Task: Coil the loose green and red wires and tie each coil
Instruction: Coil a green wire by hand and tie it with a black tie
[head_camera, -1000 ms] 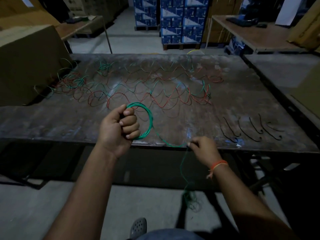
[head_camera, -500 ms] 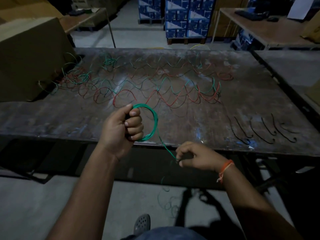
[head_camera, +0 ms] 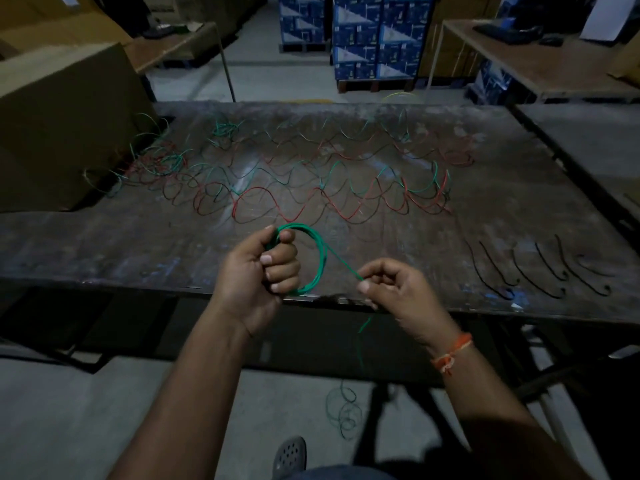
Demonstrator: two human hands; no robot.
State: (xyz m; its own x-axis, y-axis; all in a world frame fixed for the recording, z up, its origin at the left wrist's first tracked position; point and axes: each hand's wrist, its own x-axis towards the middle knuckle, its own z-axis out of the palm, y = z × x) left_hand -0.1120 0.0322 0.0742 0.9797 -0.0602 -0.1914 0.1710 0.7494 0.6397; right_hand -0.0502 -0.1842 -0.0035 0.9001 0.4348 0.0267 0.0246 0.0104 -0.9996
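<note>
Several light, springy turns of green wire (head_camera: 320, 258) are gripped by the left hand (head_camera: 258, 271), while its loose tail is pinched at 3 o'clock by the right hand (head_camera: 394, 289).

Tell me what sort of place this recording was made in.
Most likely a warehouse or stockroom with work tables. Stacked blue cartons stand on pallets at the back, a large cardboard box sits to the left, and the worn workbench carries loose wires.

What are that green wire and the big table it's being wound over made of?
The green wire looks plastic-coated: smooth, evenly coloured, springing into loops; its core isn't visible. The table seems to be worn sheet metal or coated board: dark, scuffed, with dull glare and pale scratches.
</note>
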